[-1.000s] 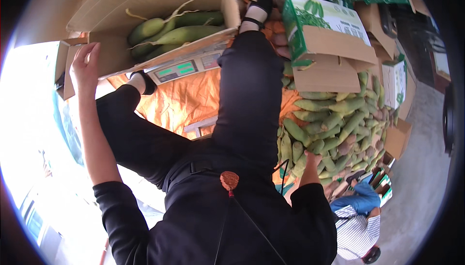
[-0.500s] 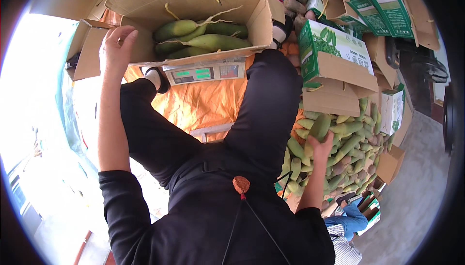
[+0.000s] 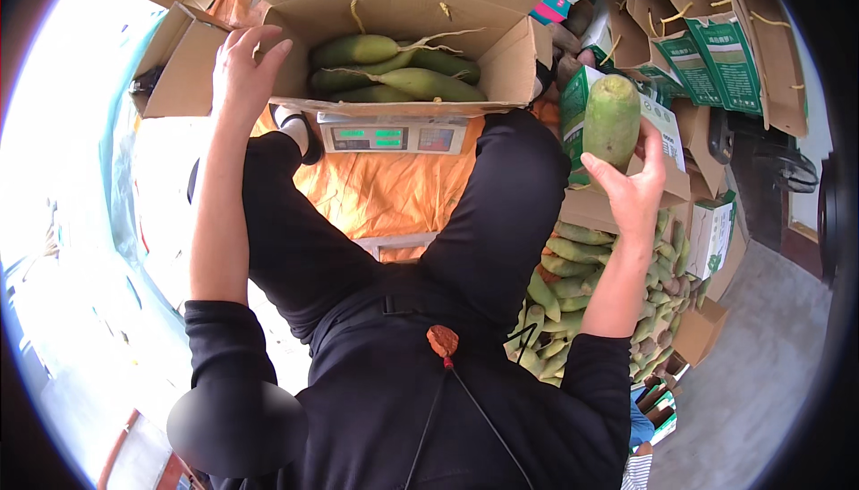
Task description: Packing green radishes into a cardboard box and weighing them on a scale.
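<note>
My right hand [image 3: 637, 184] is wrapped round the lower part of a thick green radish [image 3: 612, 121], held upright with its blunt end up. Behind the radish stands a white and green carton with brown flaps. My left hand [image 3: 243, 74] is at the left end of an open cardboard box [image 3: 376, 2], fingers loosely bent and thumb apart, with nothing seen in it. Whether it touches the box wall is unclear. Several long green radishes [image 3: 429, 85] with thin roots lie inside. The box rests on a digital scale [image 3: 391, 135] with lit green displays.
A large heap of green radishes [image 3: 573, 257] lies to my right. Beyond it are a white and green carton [image 3: 712, 232] and a brown carton flap [image 3: 701, 331]. Several carry boxes with yellow rope handles [image 3: 729, 51] stand at the far right. Orange sheeting [image 3: 358, 195] covers the floor between my legs.
My right hand has lifted the radish from the heap, forward and up to in front of the white and green carton. My left hand stays by the box's left end; the whole view has shifted slightly.
</note>
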A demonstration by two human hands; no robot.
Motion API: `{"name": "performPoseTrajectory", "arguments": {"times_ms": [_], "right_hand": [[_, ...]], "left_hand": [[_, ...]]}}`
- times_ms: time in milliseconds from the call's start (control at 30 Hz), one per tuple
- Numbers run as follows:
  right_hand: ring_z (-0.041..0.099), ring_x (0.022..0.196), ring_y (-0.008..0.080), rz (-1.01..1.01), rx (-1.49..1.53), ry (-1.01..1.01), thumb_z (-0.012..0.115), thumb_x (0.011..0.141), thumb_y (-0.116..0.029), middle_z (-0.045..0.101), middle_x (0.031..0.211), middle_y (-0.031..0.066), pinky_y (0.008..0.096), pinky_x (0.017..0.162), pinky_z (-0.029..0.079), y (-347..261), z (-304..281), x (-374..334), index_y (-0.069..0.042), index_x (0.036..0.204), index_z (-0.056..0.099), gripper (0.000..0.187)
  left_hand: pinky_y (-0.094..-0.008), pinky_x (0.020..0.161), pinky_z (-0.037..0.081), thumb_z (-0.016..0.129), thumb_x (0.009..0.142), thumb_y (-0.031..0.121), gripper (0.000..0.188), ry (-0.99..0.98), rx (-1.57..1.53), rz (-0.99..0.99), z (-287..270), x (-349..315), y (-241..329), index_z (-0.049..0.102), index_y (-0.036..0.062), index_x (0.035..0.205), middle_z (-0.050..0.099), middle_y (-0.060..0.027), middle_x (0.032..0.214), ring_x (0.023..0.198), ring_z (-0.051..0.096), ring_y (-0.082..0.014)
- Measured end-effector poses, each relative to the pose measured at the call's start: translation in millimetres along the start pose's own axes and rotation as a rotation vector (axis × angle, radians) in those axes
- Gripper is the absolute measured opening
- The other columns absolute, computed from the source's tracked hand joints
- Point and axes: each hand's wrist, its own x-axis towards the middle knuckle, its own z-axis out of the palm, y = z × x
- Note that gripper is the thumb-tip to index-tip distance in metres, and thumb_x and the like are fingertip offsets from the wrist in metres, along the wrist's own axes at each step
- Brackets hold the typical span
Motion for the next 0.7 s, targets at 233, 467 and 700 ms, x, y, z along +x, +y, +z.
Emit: {"name": "performPoseTrajectory", "arguments": {"times_ms": [233,467,700], "right_hand": [[0.053,0.104,0.0185,0.176,-0.027,-0.004,0.08,0.064,-0.006,0.059,0.111,0.0091,0.0337,0.093,0.041,14.6,1.3,-16.0,0.0,0.12,0.052,0.063],[0.058,0.098,0.0262,-0.151,-0.205,0.014,0.081,0.058,-0.008,0.061,0.105,0.01,0.0377,0.089,0.044,-21.8,20.4,30.2,-0.005,0.114,0.058,0.061],[0.057,0.099,0.0271,-0.567,-0.463,-0.226,0.078,0.058,-0.024,0.063,0.098,0.0069,0.0437,0.082,0.042,-78.6,118.2,84.6,-0.013,0.106,0.063,0.051]], "left_hand": [[-0.0397,0.091,0.044,0.066,0.082,0.031,0.031,-0.001,-0.034,-0.028,1.0,2.3,-0.2,0.067,0.0101,0.106,0.06,-0.0124,0.107,0.105,0.054,-0.0295],[-0.0394,0.092,0.044,0.066,0.083,0.03,0.031,0.024,-0.042,-0.025,1.3,0.8,1.4,0.067,0.0103,0.106,0.06,-0.012,0.107,0.106,0.054,-0.0295],[-0.0402,0.093,0.043,0.067,0.083,0.03,0.03,-0.019,-0.029,-0.077,-3.3,0.5,9.6,0.066,0.0097,0.105,0.06,-0.012,0.105,0.106,0.054,-0.0303]]}}
